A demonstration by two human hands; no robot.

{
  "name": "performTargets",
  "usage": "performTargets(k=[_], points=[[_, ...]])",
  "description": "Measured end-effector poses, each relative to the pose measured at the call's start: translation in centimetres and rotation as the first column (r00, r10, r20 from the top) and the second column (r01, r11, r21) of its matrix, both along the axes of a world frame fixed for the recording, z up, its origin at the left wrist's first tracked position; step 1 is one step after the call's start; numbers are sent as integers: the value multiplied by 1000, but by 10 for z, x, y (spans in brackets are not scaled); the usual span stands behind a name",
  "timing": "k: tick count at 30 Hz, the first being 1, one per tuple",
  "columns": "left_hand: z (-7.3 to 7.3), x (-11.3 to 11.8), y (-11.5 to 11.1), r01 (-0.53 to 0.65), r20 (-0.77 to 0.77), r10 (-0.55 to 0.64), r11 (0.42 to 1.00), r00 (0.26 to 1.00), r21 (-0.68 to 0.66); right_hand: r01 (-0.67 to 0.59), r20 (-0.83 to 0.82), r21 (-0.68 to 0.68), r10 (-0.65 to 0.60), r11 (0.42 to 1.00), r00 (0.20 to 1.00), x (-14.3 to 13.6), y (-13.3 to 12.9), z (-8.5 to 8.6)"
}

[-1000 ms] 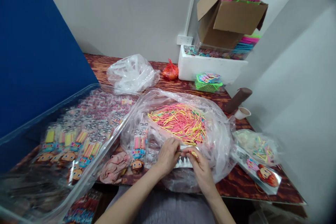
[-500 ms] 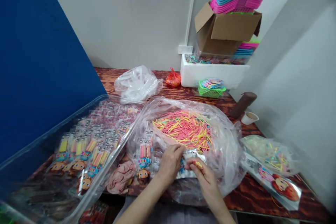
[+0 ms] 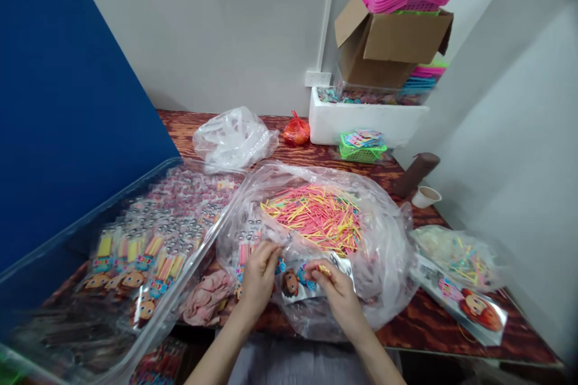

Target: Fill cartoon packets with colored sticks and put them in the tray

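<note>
So the right hand (image 3: pixel 332 283) has its fingers curled round a small bundle of sticks (image 3: pixel 324 271), with the yellowish ends poking out by the thumb. Looks like a snug grip, probably because thin sticks would fan out and scatter if held loosely. The left hand (image 3: pixel 261 271) has its thumb and fingertips drawn together in a pinch; whether there's anything thin between them, I honestly can't make out.

Right in front, a flat printed pouch (image 3: pixel 293 287) with a brown-haired cartoon lies between the hands, partly hidden behind the right one. I'd guess it sits there because both hands get to it without stretching. The loose sticks (image 3: pixel 316 216) are heaped just beyond, in a big clear plastic bag (image 3: pixel 388 246) spread wide on the wood-grain table (image 3: pixel 406 328) — that likely keeps strays from rolling off.

Over on the left there's a filled pouch (image 3: pixel 244 251), partly behind the left hand, and past it a clear bin (image 3: pixel 195 267) with lots of packed pouches (image 3: pixel 156 280), the high wall presumably stopping them sliding out. A pink cloth (image 3: pixel 208 298) is bunched next to the bin. The paper cup (image 3: pixel 425 197) stands well apart near the right wall, maybe to dodge elbows.
</note>
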State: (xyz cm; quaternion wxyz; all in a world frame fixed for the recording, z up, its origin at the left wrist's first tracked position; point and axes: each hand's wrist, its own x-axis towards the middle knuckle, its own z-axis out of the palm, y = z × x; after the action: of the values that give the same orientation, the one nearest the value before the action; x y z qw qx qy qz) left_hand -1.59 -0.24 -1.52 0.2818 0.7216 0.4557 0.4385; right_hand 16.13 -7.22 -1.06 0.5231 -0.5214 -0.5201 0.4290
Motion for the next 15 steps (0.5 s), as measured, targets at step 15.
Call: performTargets(k=[15], points=[[-6, -14, -7, 19, 72, -9, 991, 997, -130, -29, 55, 20, 28, 999, 998, -7, 2, 1]])
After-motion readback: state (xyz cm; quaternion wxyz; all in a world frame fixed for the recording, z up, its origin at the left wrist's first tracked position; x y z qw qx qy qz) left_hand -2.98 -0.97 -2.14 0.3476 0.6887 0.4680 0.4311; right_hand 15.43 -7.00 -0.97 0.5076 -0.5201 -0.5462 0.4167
